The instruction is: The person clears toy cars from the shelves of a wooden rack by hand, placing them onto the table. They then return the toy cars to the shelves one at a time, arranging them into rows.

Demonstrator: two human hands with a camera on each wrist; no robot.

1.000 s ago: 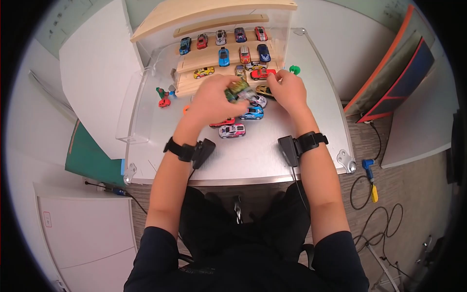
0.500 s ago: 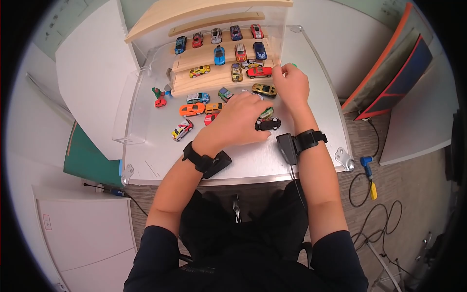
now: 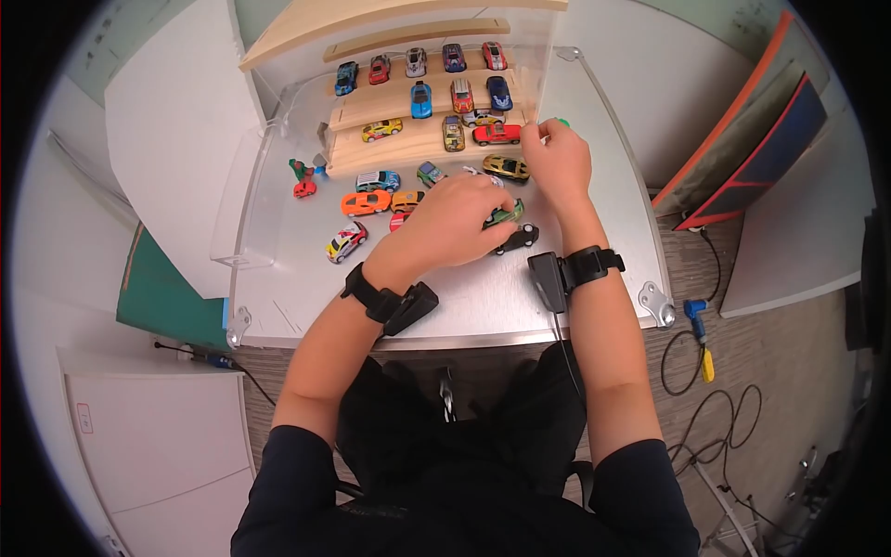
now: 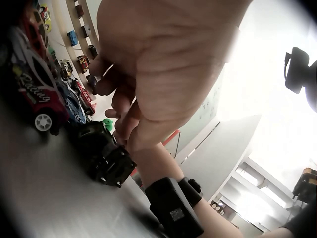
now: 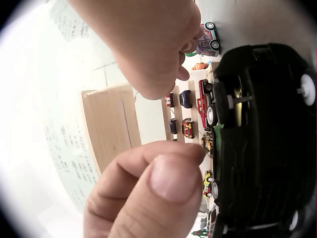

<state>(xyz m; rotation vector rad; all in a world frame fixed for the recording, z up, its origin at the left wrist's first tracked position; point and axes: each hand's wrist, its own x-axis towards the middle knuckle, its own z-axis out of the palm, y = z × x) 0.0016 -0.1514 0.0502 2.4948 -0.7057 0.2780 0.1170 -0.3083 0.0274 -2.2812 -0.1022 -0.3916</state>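
Toy cars stood on and before a pale wooden stepped shelf with clear sides [image 3: 371,160]. In front of the shelf's left part, a glossy orange toy car [image 3: 366,203] lay with its long axis roughly parallel to the steps; nearer the person, a white, red and yellow toy car [image 3: 346,241] slanted, its right end closer to the shelf. The left hand [image 3: 450,223] was in front of the shelf's middle, fingers bent, thumb and index finger close together; whether they pinched anything could not be told. Beside its thumb, a toy car with a black plastic underside [image 3: 519,239] lay tipped on its side before the shelf's right part, underside toward the right-wrist camera. Its long axis ran nearly parallel to the steps, the right end slightly closer to them; which end was its front could not be told. Between it and the shelf, a partly hidden green toy car [image 3: 506,212] slanted likewise. The right hand [image 3: 561,165] was at the shelf's right end, fingers curled, just beside a purple-and-teal toy car [image 5: 207,42]; whether they pinched it could not be told.
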